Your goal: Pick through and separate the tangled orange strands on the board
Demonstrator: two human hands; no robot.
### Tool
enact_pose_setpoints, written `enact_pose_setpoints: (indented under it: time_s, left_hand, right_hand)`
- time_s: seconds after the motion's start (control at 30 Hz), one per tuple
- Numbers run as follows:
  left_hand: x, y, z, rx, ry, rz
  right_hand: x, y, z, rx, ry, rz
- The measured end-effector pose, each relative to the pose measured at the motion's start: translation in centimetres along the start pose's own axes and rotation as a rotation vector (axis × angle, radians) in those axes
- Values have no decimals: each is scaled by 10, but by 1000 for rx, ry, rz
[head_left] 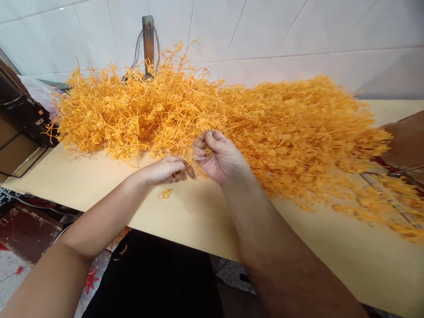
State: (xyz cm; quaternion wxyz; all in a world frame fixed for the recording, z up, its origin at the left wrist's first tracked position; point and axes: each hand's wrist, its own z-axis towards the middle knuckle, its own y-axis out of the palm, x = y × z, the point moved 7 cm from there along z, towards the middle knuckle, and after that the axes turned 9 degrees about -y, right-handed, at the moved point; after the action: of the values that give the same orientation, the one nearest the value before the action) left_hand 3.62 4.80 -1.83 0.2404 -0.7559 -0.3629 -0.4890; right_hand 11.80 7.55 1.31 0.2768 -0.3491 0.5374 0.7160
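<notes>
In the middle of the frame, the thumb of the right hand [220, 157] is pressed to its bent forefinger, and the other fingers curl around what seems an orange sprig [199, 170]. The left hand [172, 170] has its fingers bent and close together just beside this sprig (if they pinch it, I cannot tell). Probably the sprig is held low, in front of the heap, so that it does not tangle with the rest. Below the left hand, a small loose piece [166, 193] lies on the table [205, 221]. Behind the hands, the orange heap [126, 115] spreads from the left part to the right edge, perhaps laid towards the tiled wall [265, 35] to give the forearms room. A post [149, 46] stands behind it, upper left.
</notes>
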Motion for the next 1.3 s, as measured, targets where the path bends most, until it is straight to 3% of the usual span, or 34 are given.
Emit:
enact_pose_setpoints:
  time_s: [0.1, 0.23, 0.33, 0.47, 0.53, 0.6, 0.67, 0.8, 0.87, 0.97, 1.13, 1.3]
  left_hand:
    - [1, 0, 1, 42, 7, 14]
    - [7, 6, -5, -6, 59, 19]
    - [8, 11, -12, -107, 53, -3]
    - [-1, 21, -19, -312, -102, 81]
    - [-7, 26, -22, -437, -166, 166]
    - [-8, 26, -25, -490, -157, 194]
    - [-2, 17, -24, -403, -79, 132]
    - [16, -15, -23, -44, 132, -77]
    - [20, -25, -23, 85, 178, -78]
    - [24, -27, -20, 187, 219, -2]
    - [29, -20, -18, 356, 349, 96]
    - [21, -25, -15, 592, 349, 5]
  right_hand:
    - [-1, 0, 1, 26, -18, 16]
    - [7, 2, -1, -11, 112, 46]
    - [14, 13, -9, -189, 264, -15]
    - [22, 26, -29, -480, 461, -106]
    - [28, 26, -39, -567, 565, -172]
    - [35, 22, -41, -583, 613, -237]
    - [36, 16, -31, -476, 521, -246]
    - [16, -1, -5, -41, 110, -78]
    - [6, -3, -2, 60, -31, 26]
    - [-5, 3, 0, 54, -149, 110]
    - [1, 17, 0, -64, -119, 36]
    - [7, 27, -4, -119, -149, -31]
